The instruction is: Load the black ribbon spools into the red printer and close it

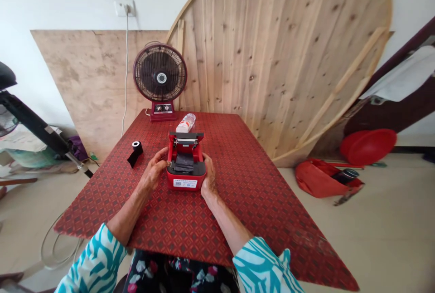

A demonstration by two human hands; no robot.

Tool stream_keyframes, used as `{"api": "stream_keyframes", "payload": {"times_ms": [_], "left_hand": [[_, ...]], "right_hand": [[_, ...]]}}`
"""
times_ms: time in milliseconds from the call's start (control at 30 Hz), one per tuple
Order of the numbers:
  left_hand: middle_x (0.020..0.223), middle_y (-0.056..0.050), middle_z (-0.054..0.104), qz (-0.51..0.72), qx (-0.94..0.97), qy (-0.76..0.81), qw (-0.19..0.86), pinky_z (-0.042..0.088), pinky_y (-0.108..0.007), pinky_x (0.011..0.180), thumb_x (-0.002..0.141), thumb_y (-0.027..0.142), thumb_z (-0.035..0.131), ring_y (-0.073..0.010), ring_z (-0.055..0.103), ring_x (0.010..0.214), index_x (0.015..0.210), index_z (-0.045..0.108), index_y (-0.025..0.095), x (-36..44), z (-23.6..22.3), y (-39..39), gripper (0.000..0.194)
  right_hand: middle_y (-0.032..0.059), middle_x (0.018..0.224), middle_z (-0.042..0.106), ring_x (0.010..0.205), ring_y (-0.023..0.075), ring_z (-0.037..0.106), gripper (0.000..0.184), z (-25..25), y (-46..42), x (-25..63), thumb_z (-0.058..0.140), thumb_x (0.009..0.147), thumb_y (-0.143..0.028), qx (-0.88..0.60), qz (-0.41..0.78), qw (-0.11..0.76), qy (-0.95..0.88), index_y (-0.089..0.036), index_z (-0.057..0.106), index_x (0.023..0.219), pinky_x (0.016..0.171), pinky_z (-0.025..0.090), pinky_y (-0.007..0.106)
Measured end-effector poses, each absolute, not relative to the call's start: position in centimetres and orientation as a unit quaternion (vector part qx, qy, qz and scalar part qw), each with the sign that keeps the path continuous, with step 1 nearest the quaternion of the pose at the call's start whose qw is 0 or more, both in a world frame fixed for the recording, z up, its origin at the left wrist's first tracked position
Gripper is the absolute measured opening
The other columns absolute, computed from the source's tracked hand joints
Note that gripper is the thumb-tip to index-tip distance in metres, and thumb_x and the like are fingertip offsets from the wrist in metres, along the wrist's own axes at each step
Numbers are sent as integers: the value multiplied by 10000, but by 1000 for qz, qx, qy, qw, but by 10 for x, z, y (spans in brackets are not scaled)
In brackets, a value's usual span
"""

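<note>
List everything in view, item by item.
red machine: one, red, centre of the table
black strip: one, black, lying in the machine
black roll: one, black, left of the machine, its end trailing
plastic bottle: one, clear, lying behind the machine
table: one, red patterned cover, mid-view
desk fan: one, maroon, at the table's far end
round wooden board: one, pale, leaning at the back
plywood sheet: one, tan, behind the fan
red basin: one, red, on the floor at right
red bag: one, red, on the floor at right
left hand: one, at the machine's left side
right hand: one, at the machine's right side
sleeves: two, teal and white, at the bottom
</note>
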State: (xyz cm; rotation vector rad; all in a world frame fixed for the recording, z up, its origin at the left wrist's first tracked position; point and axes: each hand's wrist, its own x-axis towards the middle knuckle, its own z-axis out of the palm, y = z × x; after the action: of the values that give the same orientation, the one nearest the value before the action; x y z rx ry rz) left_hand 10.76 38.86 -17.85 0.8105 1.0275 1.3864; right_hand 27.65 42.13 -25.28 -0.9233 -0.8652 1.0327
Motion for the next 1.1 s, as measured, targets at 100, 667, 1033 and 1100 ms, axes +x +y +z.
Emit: {"api": "stream_keyframes", "payload": {"times_ms": [100, 667, 1033, 1100], "left_hand": [[1194, -107, 684, 594, 355, 442, 572, 494, -308, 837, 530, 233, 716, -241, 648, 997, 1211, 644, 170, 105, -179, 387, 688], [527, -16, 641, 164, 784, 493, 340, 316, -224, 515, 504, 124, 631, -148, 498, 478, 491, 672, 250, 133, -116, 480, 133], [490, 0, 582, 75, 787, 528, 309, 325, -245, 554, 428, 83, 684, -147, 434, 473, 553, 683, 236, 135, -122, 490, 198], [522, 9, 589, 86, 784, 538, 297, 326, -240, 556, 437, 90, 681, -151, 457, 498, 576, 674, 240, 136, -121, 486, 205]], "right_hand": [[80, 1204, 665, 1116, 233, 576, 618, -253, 422, 277, 526, 801, -681, -423, 473, 675, -377, -188, 660, 1147, 952, 432, 368], [47, 1122, 668, 1150, 219, 548, 466, -257, 425, 273, 577, 808, -578, -401, 479, 689, -368, -221, 678, 1092, 954, 449, 355], [44, 1126, 663, 1121, 202, 553, 406, -254, 427, 267, 505, 862, -504, -408, 475, 681, -380, -232, 686, 1105, 1035, 399, 369], [40, 1123, 664, 1121, 201, 552, 404, -255, 428, 268, 509, 864, -508, -401, 479, 682, -379, -235, 684, 1105, 1029, 405, 366]]}}
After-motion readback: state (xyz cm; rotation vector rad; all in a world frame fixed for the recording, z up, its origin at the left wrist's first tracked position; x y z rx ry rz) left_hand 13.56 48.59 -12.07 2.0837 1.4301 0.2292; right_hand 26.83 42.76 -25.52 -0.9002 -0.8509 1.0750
